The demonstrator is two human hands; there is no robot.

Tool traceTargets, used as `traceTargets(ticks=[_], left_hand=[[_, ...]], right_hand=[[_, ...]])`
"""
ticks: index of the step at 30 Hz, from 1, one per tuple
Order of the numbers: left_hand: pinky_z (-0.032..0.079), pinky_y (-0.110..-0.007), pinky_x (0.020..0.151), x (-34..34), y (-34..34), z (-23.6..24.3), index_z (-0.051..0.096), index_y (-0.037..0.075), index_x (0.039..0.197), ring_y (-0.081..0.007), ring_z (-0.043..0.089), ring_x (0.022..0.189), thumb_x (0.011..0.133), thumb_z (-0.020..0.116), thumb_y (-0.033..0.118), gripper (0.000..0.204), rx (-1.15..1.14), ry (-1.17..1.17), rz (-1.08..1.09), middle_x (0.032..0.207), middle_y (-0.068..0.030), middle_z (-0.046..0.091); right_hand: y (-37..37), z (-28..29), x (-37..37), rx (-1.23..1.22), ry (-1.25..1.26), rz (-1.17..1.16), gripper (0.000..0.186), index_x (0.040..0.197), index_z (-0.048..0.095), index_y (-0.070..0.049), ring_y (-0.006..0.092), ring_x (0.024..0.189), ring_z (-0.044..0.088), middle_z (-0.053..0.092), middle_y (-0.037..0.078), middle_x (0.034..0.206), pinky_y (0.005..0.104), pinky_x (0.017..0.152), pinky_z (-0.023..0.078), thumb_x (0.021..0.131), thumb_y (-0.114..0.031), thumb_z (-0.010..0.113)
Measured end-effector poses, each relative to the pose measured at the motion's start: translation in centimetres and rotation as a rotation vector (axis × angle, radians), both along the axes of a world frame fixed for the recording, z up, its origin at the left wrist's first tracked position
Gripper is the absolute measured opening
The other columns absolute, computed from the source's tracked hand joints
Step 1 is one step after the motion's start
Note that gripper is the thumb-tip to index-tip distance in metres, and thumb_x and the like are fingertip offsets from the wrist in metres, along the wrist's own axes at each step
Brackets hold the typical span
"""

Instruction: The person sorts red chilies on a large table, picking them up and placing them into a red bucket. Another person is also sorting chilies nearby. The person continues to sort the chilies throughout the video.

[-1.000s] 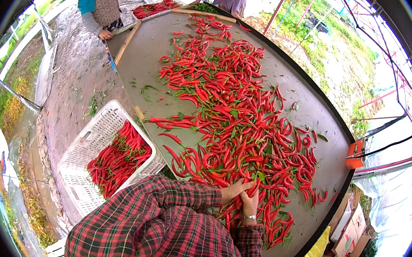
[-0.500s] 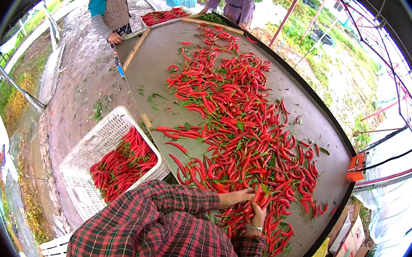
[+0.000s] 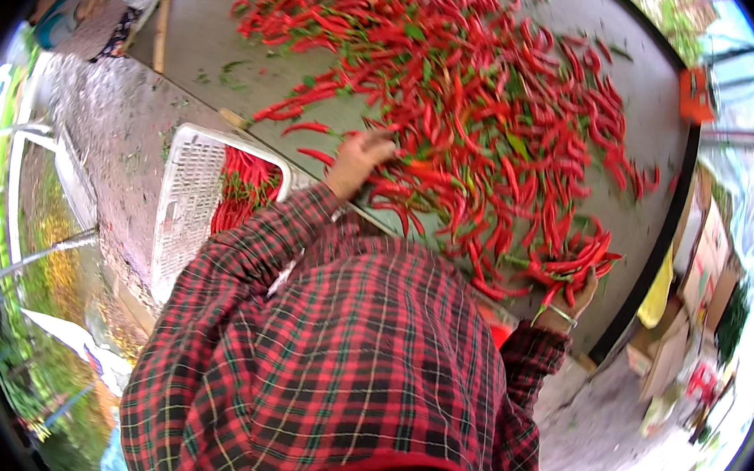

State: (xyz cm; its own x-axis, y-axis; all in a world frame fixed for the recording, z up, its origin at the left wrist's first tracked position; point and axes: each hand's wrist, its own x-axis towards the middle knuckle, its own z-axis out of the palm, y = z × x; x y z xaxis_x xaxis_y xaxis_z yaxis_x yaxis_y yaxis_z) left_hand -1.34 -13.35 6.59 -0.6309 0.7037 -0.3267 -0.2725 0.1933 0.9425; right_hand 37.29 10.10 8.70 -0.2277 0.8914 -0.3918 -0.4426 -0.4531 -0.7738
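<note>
Red chili peppers (image 3: 459, 117) with green stems lie heaped across a grey table. At the heap's near right edge, my right hand (image 3: 579, 300) is closed round a small bunch of chili peppers (image 3: 563, 263), its fingers partly hidden by them. My left hand (image 3: 361, 161) is over the near left edge of the heap, close to a few loose peppers. Its fingers are bent and slightly blurred, so whether they grip a pepper cannot be made out. A white plastic crate (image 3: 184, 210), left of the table, has more red chili peppers (image 3: 242, 192) in it.
A dark raised rim (image 3: 652, 269) edges the table's right side, with an orange box (image 3: 697, 95) at it. Cardboard (image 3: 703, 255) and a yellow bag (image 3: 656, 291) are beyond. Another person (image 3: 86, 26) is at the far left, near a wooden strip (image 3: 162, 28).
The view has tilted down and nearer. My hands, together at the heap before, are now apart: the left has moved left, the right toward the near right edge with peppers.
</note>
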Motion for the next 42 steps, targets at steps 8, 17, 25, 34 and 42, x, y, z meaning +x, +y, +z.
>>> traceTargets(ticks=[8, 17, 25, 34, 42], left_hand=[[0.04, -0.042, 0.099, -1.0, -0.2, -2.2, 0.044, 0.002, 0.132, -0.0326, 0.05, 0.116, 0.064, 0.082, 0.031, 0.084, -0.258, 0.819, -0.316, 0.123, -0.0192, 0.053], [0.026, -0.048, 0.111, 0.1, -3.7, -3.6, 0.026, 0.007, 0.145, -0.0421, 0.029, 0.134, 0.053, 0.086, 0.031, 0.112, -0.373, 1.081, -0.616, 0.141, -0.0275, 0.032], [0.031, -0.064, 0.101, 1.4, -3.0, -1.2, 0.014, 0.022, 0.148, -0.0428, 0.017, 0.138, 0.052, 0.085, 0.04, 0.121, -0.703, 0.972, -0.703, 0.148, -0.0207, 0.019], [0.047, -0.043, 0.089, 3.0, 2.7, -2.4, 0.019, 0.014, 0.147, -0.0414, 0.052, 0.104, 0.064, 0.07, 0.017, 0.097, -0.487, 0.85, -0.279, 0.117, -0.0247, 0.046], [0.047, -0.04, 0.086, 9.4, 12.8, -0.7, 0.054, 0.012, 0.125, -0.0338, 0.055, 0.099, 0.073, 0.067, 0.011, 0.054, -0.182, 0.729, -0.434, 0.105, -0.0172, 0.055]], right_hand=[[-7.8, -1.0, 11.6, -0.089, 0.51, -0.121, 0.051, 0.13, 0.046, -0.006, 0.0252, 0.099, 0.055, 0.056, 0.013, 0.118, 0.0422, 0.089, 0.047, 0.086, -0.026, 0.061], [-19.7, -10.8, 24.4, -0.249, 0.03, -0.408, 0.043, 0.127, 0.052, -0.012, 0.0198, 0.101, 0.057, 0.062, 0.004, 0.111, 0.0436, 0.09, 0.047, 0.087, -0.025, 0.061], [-21.7, -17.3, 29.5, -0.452, -1.005, -0.477, 0.049, 0.126, 0.052, -0.007, 0.027, 0.095, 0.062, 0.061, 0.013, 0.115, 0.0372, 0.078, 0.053, 0.084, -0.03, 0.066], [-5.9, -7.9, 20.1, -0.393, -0.92, -0.569, 0.035, 0.109, 0.055, -0.005, 0.0151, 0.073, 0.054, 0.061, 0.004, 0.095, 0.0275, 0.055, 0.044, 0.079, -0.018, 0.066], [-5.6, -6.9, 19.5, -0.079, -0.973, -0.201, 0.061, 0.132, 0.044, 0.008, 0.027, 0.117, 0.049, 0.052, 0.018, 0.129, 0.0365, 0.101, 0.035, 0.079, -0.015, 0.064]])
